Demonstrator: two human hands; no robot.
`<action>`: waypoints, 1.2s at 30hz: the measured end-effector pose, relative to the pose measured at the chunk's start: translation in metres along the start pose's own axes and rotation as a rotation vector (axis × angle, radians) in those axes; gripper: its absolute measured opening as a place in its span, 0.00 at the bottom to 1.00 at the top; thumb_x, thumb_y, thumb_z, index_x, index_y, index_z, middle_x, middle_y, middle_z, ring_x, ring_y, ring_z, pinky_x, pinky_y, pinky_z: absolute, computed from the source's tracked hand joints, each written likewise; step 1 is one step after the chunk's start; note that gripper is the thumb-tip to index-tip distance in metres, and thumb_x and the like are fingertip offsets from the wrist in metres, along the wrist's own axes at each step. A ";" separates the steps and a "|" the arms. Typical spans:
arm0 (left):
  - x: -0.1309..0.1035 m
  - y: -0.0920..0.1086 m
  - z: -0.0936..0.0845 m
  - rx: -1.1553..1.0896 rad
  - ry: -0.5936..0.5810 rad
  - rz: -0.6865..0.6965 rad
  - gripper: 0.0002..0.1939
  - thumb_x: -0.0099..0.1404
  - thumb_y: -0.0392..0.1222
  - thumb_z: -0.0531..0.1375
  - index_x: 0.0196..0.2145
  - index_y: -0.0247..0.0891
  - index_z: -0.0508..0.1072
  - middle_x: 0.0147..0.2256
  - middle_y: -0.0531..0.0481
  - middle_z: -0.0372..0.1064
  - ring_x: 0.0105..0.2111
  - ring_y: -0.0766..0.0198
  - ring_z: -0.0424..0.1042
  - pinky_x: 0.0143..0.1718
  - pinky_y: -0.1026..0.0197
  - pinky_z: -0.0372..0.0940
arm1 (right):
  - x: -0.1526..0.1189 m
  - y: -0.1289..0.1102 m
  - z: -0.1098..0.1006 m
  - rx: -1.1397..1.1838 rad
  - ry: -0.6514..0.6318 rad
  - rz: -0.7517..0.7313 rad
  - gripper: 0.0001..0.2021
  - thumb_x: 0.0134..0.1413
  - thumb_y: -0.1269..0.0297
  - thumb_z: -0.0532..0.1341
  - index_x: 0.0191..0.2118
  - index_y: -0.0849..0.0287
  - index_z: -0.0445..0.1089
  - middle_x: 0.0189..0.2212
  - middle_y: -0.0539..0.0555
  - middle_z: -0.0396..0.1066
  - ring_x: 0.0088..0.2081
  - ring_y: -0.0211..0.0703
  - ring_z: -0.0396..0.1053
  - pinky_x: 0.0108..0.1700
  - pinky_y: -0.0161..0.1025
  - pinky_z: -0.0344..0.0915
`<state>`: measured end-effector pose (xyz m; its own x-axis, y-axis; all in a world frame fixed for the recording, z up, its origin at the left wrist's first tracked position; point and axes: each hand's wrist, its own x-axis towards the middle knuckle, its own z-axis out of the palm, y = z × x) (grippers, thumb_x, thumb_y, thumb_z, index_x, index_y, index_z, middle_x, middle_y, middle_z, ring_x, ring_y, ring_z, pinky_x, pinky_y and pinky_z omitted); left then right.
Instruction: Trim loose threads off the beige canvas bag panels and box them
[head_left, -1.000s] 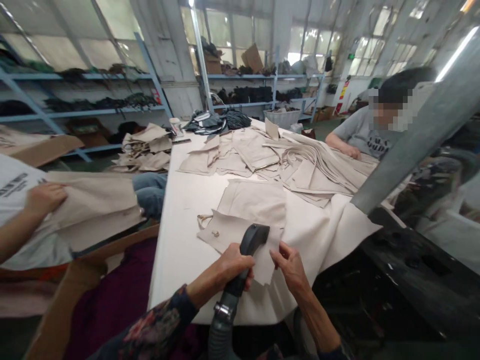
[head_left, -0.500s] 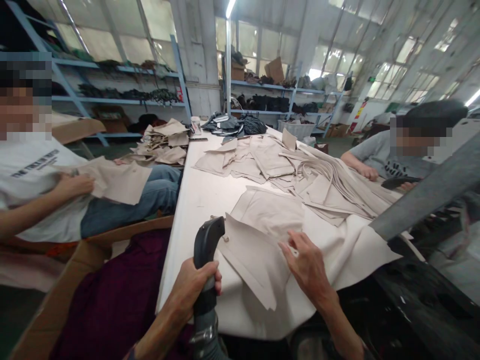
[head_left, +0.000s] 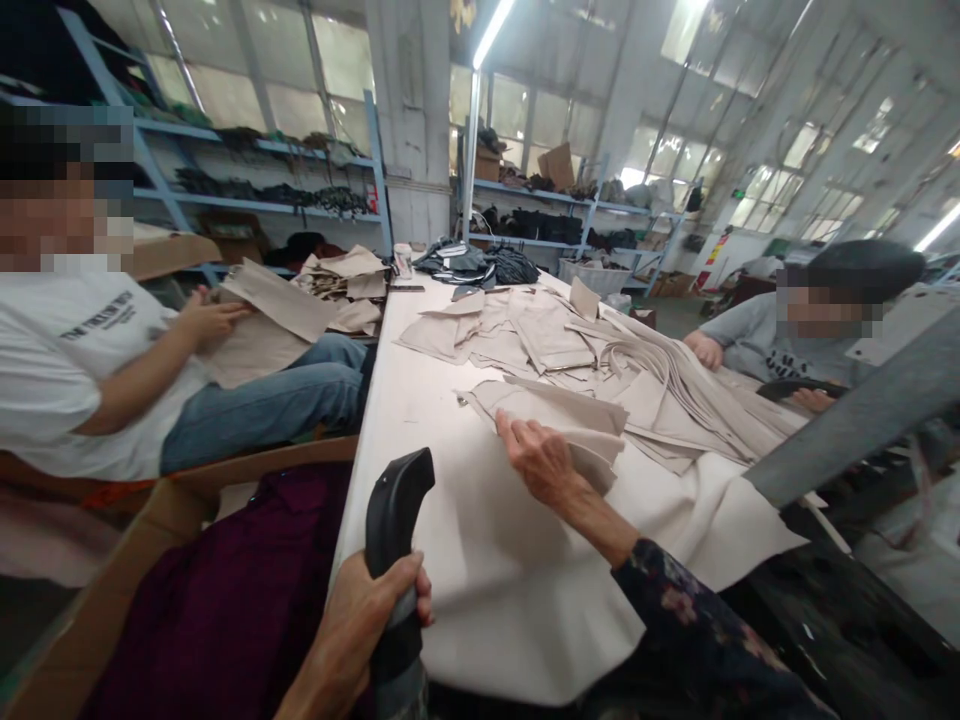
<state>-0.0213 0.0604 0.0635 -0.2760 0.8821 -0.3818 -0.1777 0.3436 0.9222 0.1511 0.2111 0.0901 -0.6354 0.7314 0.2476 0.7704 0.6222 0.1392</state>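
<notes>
My left hand [head_left: 379, 610] is wrapped round the black vacuum hose handle [head_left: 401, 500], whose bent nozzle points up and right over the near edge of the table. Farther forward, my right hand [head_left: 540, 455] is closed on the near edge of a beige fabric piece [head_left: 574, 425], its thumb mostly hidden. That piece lies over another flat piece, with its right end lifted and folded. A small metal fitting [head_left: 462, 399] shows at the left corner of the fabric.
Behind are beige pieces [head_left: 495, 330] and long strips [head_left: 697, 390] heaped on the white table [head_left: 420, 420]. Co-workers sit left [head_left: 112, 340] and right [head_left: 787, 330]. A carton with purple cloth [head_left: 247, 580] stands at left; a grey metal bar [head_left: 847, 410] slants in from the right.
My right hand has moved forward and left, and the near fabric piece has gone with it onto the piece behind. The hose handle has shifted slightly left and down, away from the fabric.
</notes>
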 end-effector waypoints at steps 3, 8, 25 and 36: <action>-0.003 -0.002 -0.004 0.012 -0.021 0.003 0.18 0.50 0.52 0.61 0.18 0.33 0.67 0.12 0.49 0.65 0.13 0.65 0.65 0.14 0.67 0.56 | -0.007 -0.009 0.013 -0.070 -0.014 -0.106 0.20 0.59 0.77 0.45 0.57 0.67 0.54 0.37 0.64 0.67 0.39 0.51 0.63 0.35 0.44 0.61; -0.004 -0.008 -0.011 0.055 -0.056 -0.034 0.16 0.51 0.49 0.61 0.17 0.32 0.68 0.12 0.50 0.64 0.14 0.65 0.65 0.15 0.67 0.58 | -0.039 -0.033 0.051 0.052 -0.082 -0.149 0.15 0.59 0.75 0.49 0.51 0.60 0.60 0.38 0.58 0.66 0.39 0.47 0.62 0.36 0.39 0.60; 0.042 0.007 0.041 0.088 -0.141 -0.128 0.08 0.48 0.38 0.59 0.16 0.34 0.64 0.12 0.52 0.63 0.12 0.66 0.64 0.16 0.62 0.64 | -0.074 -0.040 0.059 0.266 -0.058 0.022 0.10 0.54 0.80 0.51 0.34 0.64 0.68 0.33 0.58 0.64 0.36 0.43 0.60 0.35 0.35 0.57; 0.014 0.011 0.025 0.146 -0.074 -0.166 0.13 0.49 0.46 0.61 0.17 0.33 0.67 0.12 0.50 0.65 0.13 0.65 0.65 0.13 0.66 0.59 | -0.063 -0.016 0.055 0.505 -0.131 -0.068 0.10 0.59 0.74 0.50 0.31 0.63 0.66 0.30 0.54 0.63 0.30 0.37 0.59 0.33 0.34 0.55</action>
<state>-0.0038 0.0847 0.0701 -0.1836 0.8289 -0.5284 -0.0746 0.5242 0.8483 0.1760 0.1702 0.0191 -0.7091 0.6936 0.1272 0.6269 0.7026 -0.3368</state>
